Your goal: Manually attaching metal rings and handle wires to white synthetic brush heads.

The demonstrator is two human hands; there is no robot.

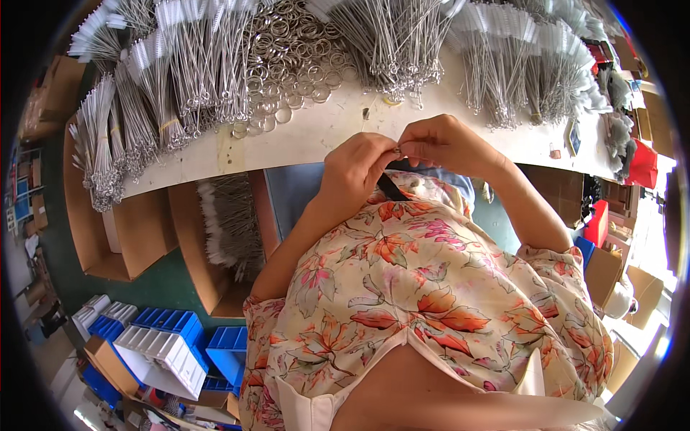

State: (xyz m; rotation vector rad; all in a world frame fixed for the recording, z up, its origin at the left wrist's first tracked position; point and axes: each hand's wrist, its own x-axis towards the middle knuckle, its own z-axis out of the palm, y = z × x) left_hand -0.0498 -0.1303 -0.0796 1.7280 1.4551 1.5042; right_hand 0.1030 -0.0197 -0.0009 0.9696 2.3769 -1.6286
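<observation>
In front of my body, just off the table's near edge, my left hand (353,164) and my right hand (447,146) meet fingertip to fingertip. Both are closed in a pinch around something small and metallic-looking, mostly hidden by the fingers. Beyond them on the white table (316,136) lies a heap of metal split rings (298,61), with several loose ones spread toward the near edge. Bundles of wire brushes (392,47) with white bristle ends and looped wire ends lie right of the rings. More brush bundles (198,65) lie to the left.
Further brush bundles (514,65) cover the table's right side. Below the table at left stand open cardboard boxes (147,241), one holding brushes (233,223). Blue and white plastic bins (162,352) are stacked at the lower left. A red object (642,164) hangs at the far right.
</observation>
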